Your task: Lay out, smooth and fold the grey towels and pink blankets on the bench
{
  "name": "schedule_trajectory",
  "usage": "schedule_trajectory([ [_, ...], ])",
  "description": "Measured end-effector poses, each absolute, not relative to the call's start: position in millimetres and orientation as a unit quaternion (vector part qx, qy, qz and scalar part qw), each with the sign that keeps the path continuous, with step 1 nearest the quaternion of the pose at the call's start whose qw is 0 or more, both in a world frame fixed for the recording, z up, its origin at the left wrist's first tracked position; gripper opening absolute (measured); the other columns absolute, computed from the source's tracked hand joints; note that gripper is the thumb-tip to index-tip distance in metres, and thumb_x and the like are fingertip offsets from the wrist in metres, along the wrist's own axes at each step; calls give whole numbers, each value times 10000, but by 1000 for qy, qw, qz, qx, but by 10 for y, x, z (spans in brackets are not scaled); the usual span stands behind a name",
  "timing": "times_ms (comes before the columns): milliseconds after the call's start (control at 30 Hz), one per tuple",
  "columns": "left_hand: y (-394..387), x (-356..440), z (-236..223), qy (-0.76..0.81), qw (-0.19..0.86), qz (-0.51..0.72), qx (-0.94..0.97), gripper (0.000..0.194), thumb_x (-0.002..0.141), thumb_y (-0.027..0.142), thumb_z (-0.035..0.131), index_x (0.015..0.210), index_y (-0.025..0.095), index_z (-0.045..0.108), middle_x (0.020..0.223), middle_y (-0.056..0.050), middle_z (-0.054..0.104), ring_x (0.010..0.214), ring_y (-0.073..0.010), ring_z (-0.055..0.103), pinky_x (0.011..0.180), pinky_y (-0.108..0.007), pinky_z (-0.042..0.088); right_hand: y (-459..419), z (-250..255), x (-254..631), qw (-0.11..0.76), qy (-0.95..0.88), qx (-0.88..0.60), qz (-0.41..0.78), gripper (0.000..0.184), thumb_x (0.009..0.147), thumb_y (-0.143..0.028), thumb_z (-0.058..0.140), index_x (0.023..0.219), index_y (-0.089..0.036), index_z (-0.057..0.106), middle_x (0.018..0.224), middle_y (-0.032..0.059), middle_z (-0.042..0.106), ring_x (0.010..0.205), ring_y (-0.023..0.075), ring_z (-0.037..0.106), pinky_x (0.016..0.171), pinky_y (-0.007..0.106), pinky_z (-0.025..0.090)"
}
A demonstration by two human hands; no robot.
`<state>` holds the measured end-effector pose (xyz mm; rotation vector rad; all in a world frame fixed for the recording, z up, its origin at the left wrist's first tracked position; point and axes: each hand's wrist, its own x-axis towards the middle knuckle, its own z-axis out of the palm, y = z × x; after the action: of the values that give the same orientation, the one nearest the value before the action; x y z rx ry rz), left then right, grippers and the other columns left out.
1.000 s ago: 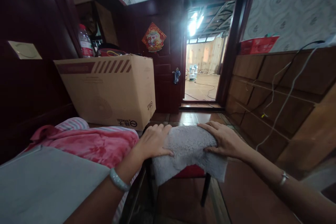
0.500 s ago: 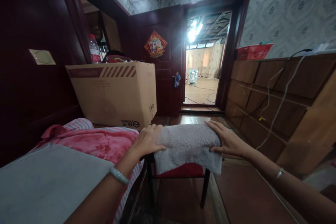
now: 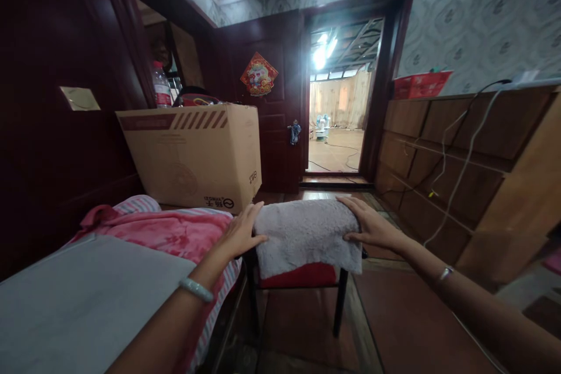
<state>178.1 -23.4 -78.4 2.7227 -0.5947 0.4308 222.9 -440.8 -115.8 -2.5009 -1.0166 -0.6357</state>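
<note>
Grey fluffy towel (image 3: 307,236) draped over red-seated stool (image 3: 302,277); left hand (image 3: 240,234) and right hand (image 3: 372,225) spread flat, pressing its ends.

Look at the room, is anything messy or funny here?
A bit. The grey towel under both hands droops over the front edge of the red stool, the pink blanket lies bunched up, and white cables dangle loose down the wooden cabinet.
</note>
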Motion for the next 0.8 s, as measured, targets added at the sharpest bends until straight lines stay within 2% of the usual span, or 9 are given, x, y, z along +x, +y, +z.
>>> schedule_trajectory([
  [67, -82, 1685, -848, -204, 167, 153, 952, 932, 815, 288, 731, 1614, 245, 252, 1666, -160, 344, 1546, -288, 341, 1256, -469, 334, -4407, -1107, 2194, 159, -364, -888, -233, 1055, 820, -626, 738, 1658, -221, 240, 1586, 199, 424, 1435, 373, 451, 1162, 570, 410],
  [167, 250, 1445, -937, -182, 146, 150, 961, 849, 862, 353, 655, 1618, 219, 293, 1668, -141, 370, 1558, -289, 320, 1272, -473, 318, -4319, -1006, 2115, 132, -373, -883, -252, 1025, 839, -690, 689, 1655, -231, 273, 1604, 188, 419, 1463, 390, 410, 1171, 618, 381],
  [267, 699, 1076, -1024, -112, 130, 147, 974, 744, 867, 397, 578, 1570, 219, 411, 1619, -109, 463, 1523, -302, 390, 1254, -486, 356, -4105, -850, 1929, 133, -389, -866, -284, 853, 919, -646, 610, 1622, -232, 361, 1594, 184, 438, 1473, 393, 394, 1171, 653, 364],
  [333, 1052, 761, -1105, -45, 137, 150, 978, 736, 861, 422, 527, 1568, 250, 416, 1606, -67, 485, 1500, -297, 429, 1253, -490, 361, -3889, -746, 1726, 153, -412, -845, -304, 695, 970, -552, 570, 1581, -250, 434, 1560, 166, 484, 1452, 373, 425, 1170, 643, 372],
  [400, 1442, 399, -1226, 28, 145, 170, 974, 772, 876, 493, 479, 1617, 370, 300, 1603, 36, 485, 1486, -276, 452, 1271, -492, 333, -3612, -702, 1484, 186, -458, -818, -295, 575, 998, -466, 543, 1534, -262, 497, 1504, 150, 543, 1391, 338, 498, 1144, 585, 430],
  [500, 2062, -213, -1495, 119, 152, 200, 961, 887, 837, 611, 468, 1602, 587, 21, 1562, 243, 435, 1479, -281, 456, 1284, -504, 314, -3073, -832, 1147, 244, -552, -767, -218, 480, 1012, -413, 523, 1459, -242, 563, 1407, 141, 614, 1255, 272, 609, 1040, 438, 531],
  [600, 2564, -917, -1769, 206, 154, 214, 942, 941, 809, 680, 432, 1557, 614, -136, 1539, 348, 312, 1513, -287, 389, 1301, -487, 279, -2425, -1174, 931, 276, -617, -728, -115, 394, 1009, -364, 535, 1367, -225, 625, 1291, 108, 675, 1122, 219, 669, 952, 343, 559],
  [700, 2678, -1753, -1846, 303, 119, 222, 919, 923, 830, 683, 380, 1610, 526, -88, 1553, 305, 362, 1536, -280, 339, 1305, -468, 264, -1781, -1561, 780, 282, -652, -702, -40, 335, 985, -274, 566, 1301, -223, 664, 1213, 82, 707, 1052, 199, 691, 906, 308, 559],
  [800, 2392, -2558, -1694, 390, 50, 192, 899, 791, 894, 565, 329, 1652, 399, 176, 1540, 135, 536, 1505, -287, 408, 1273, -486, 316, -1193, -1855, 635, 312, -685, -658, 9, 350, 949, -207, 584, 1287, -223, 673, 1220, 89, 711, 1068, 210, 694, 902, 320, 562],
])
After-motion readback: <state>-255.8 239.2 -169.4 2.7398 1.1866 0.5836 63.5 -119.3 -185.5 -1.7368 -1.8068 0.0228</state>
